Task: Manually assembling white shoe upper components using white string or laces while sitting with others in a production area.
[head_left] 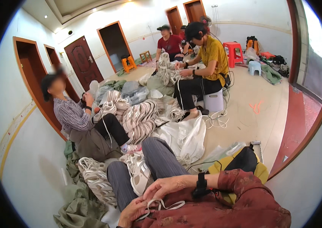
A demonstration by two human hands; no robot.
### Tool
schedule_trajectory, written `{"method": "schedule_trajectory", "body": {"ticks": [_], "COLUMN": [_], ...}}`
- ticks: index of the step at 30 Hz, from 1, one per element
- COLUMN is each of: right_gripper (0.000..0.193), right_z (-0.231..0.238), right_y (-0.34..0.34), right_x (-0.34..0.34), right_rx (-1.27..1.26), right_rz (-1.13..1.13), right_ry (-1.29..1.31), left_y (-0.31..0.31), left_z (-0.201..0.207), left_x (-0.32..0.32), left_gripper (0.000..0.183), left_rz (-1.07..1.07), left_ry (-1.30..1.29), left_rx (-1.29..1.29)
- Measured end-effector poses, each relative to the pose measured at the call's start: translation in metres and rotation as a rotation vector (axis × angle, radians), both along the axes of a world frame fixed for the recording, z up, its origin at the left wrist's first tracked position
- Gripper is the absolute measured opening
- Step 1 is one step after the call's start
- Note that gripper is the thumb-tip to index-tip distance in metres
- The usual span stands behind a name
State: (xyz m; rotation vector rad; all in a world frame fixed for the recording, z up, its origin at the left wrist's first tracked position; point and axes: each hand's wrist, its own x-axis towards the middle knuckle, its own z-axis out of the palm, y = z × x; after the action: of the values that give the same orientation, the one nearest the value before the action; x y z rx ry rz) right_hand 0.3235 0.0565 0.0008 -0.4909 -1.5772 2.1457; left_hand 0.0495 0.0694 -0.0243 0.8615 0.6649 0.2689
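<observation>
Both of my hands meet low in front of my lap, around a white shoelace [174, 206]. With its fingers bent and pinched, my left hand [133, 209] grips the lace near its end. My right hand [165, 187] reaches in from the right, its fingertips closed on the lace beside the left fingers. The lace loops loosely over my maroon shirt. A beige and white sneaker [138, 173] stands between my knees, just beyond my hands. To its left lies a row of stacked similar sneakers [97, 180].
Green cloth sacks [83, 205] lie at my left. Ahead are a large sneaker pile [140, 119] and a white plastic bag [185, 138]. A person in a striped shirt [71, 114] sits left; another in yellow [214, 57] handles sneakers on a white stool [213, 100]. Cables trail nearby.
</observation>
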Motion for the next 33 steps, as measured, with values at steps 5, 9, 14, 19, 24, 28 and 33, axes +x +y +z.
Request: {"method": "schedule_trajectory", "body": {"ticks": [5,9,14,19,24,28,33], "right_gripper": [0.037,0.029,0.021,0.019,0.02,0.019,0.018], "right_z": [-0.007,-0.031,-0.044,-0.032,-0.033,-0.028,-0.022], "right_y": [0.004,0.017,0.016,0.004,0.008,0.005,0.003], "right_x": [-0.003,-0.009,-0.014,-0.008,-0.01,-0.011,-0.01], "right_rx": [-0.144,-0.308,-0.325,-0.217,-0.19,-0.227,-0.191], "right_rz": [0.078,0.004,-0.05,-0.126,-0.135,-0.096,-0.103], "right_ry": [0.195,0.26,0.243,0.166,0.145,0.202,0.195], "left_y": [0.004,0.004,-0.001,-0.001,-0.001,-0.004,-0.004], "left_z": [-0.002,-0.003,0.002,0.001,0.009,0.012,0.01], "left_x": [0.007,0.006,0.009,0.012,0.019,0.019,0.017], "left_gripper": [0.05,0.048,0.049,0.046,0.049,0.051,0.051], "left_rz": [0.011,0.008,0.061,-0.005,-0.016,-0.036,0.004], "left_ry": [-0.043,-0.016,0.03,0.066,-0.012,0.002,-0.054], "left_rx": [-0.031,-0.017,-0.025,0.056,0.046,0.073,0.073]}}
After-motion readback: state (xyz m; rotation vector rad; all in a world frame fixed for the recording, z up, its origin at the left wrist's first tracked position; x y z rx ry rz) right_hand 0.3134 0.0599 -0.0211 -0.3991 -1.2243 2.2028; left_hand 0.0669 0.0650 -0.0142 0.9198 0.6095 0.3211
